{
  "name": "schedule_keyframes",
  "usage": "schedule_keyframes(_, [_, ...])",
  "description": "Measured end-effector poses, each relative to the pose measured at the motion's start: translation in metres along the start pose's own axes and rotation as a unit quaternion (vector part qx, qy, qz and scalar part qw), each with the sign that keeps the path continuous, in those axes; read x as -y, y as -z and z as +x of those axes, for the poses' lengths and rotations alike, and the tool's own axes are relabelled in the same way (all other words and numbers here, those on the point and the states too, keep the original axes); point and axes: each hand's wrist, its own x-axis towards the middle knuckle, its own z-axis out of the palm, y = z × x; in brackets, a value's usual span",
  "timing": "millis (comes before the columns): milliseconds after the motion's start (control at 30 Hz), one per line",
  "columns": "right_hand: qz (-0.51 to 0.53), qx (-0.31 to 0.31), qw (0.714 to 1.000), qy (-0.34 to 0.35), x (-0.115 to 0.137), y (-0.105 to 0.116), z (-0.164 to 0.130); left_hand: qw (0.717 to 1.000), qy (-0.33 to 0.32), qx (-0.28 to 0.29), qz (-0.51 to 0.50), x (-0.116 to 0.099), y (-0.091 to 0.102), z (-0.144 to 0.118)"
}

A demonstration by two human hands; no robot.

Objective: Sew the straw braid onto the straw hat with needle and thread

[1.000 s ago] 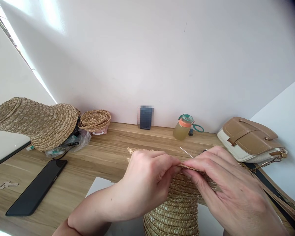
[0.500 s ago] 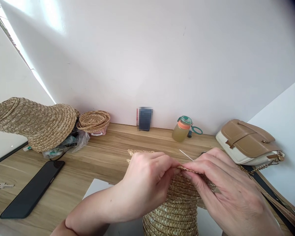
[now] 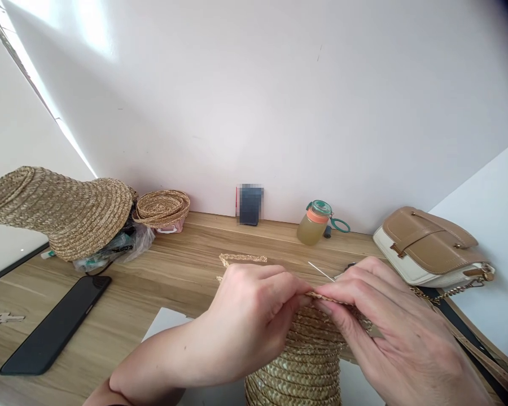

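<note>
Wooden desk [image 3: 182,270] against white wall. Left hand [image 3: 254,316] and right hand [image 3: 389,327] both pinch the top edge of a tan woven straw hat crown [image 3: 309,366] at near centre; thin needle [image 3: 320,271] sticks up beside right fingers. Black phone [image 3: 55,326] lies left.

We see a light wooden table [image 3: 182,265] running to the white wall, with a black phone [image 3: 57,324] flat near its left edge and a small pale key-like piece [image 3: 6,319] just beyond it. At the far left a large woven straw hat [image 3: 63,208] sits over a crumpled plastic bag [image 3: 122,243], beside a small straw basket [image 3: 163,207]. Along the back stand a dark box [image 3: 250,204] and a small orange-lidded bottle [image 3: 314,223], a tan-and-white handbag [image 3: 432,248] lies at the right, and white paper [image 3: 165,321] and a straw braid [image 3: 243,259] lie nearer us.
</note>
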Motion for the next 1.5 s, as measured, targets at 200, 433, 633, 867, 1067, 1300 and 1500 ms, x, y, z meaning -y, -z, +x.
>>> schedule_keyframes(200, [0.011, 0.013, 1.000, -0.008, -0.002, -0.002, 0.001, 0.998, 0.000, 0.056, 0.013, 0.001, 0.007, 0.000])
schedule_keyframes(433, [0.013, 0.018, 1.000, -0.012, -0.003, -0.001, 0.001, 0.993, 0.037, 0.104, 0.036, -0.001, 0.022, -0.002])
schedule_keyframes(633, [-0.004, 0.025, 1.000, -0.012, -0.006, 0.004, -0.002, 0.993, 0.036, 0.110, 0.038, 0.007, 0.028, -0.002])
schedule_keyframes(867, [-0.007, 0.025, 0.999, -0.020, -0.006, 0.006, -0.001, 0.991, 0.046, 0.115, 0.042, 0.008, 0.023, 0.000])
schedule_keyframes(1067, [-0.007, 0.026, 0.999, -0.025, -0.009, 0.006, -0.001, 0.991, 0.050, 0.120, 0.033, 0.008, 0.023, 0.002])
schedule_keyframes(1300, [0.017, 0.031, 0.999, -0.028, -0.006, 0.006, 0.001, 0.993, 0.041, 0.113, 0.018, 0.008, 0.022, -0.002])
schedule_keyframes(1500, [0.024, 0.040, 0.999, -0.021, -0.007, 0.008, 0.001, 0.996, 0.015, 0.090, 0.009, 0.005, 0.030, 0.009])
